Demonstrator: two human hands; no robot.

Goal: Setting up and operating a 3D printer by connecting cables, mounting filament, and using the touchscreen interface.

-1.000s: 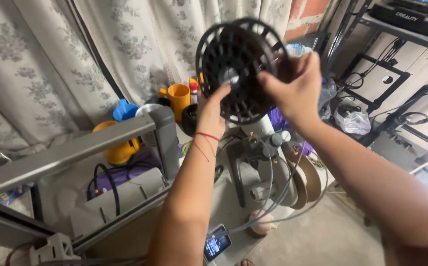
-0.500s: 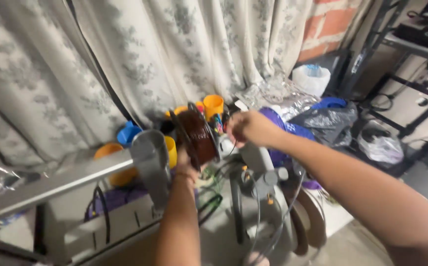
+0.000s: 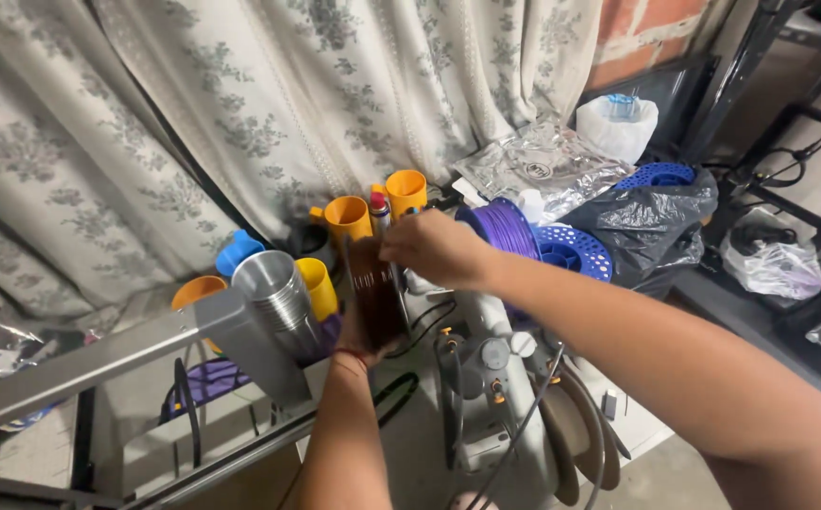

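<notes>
A dark brown filament spool (image 3: 378,291) is held edge-on, just right of a silver ribbed cylinder (image 3: 274,286) that sticks out from a grey metal frame (image 3: 136,354). My left hand (image 3: 352,338) grips the spool from below and is mostly hidden behind it. My right hand (image 3: 435,247) pinches the spool's top rim from the right. Under my right forearm stands a grey machine part (image 3: 486,378) with knobs and cables.
A purple filament spool (image 3: 512,227) and blue empty spools (image 3: 576,251) lie to the right, by a black plastic bag (image 3: 651,222) and a silvery foil bag (image 3: 542,165). Orange cups (image 3: 347,217) and a yellow cup (image 3: 317,285) stand behind, before a flowered curtain (image 3: 269,104).
The spool was held up high and face-on. Both hands have brought it down and turned it edge-on beside the silver cylinder. The view has tilted down.
</notes>
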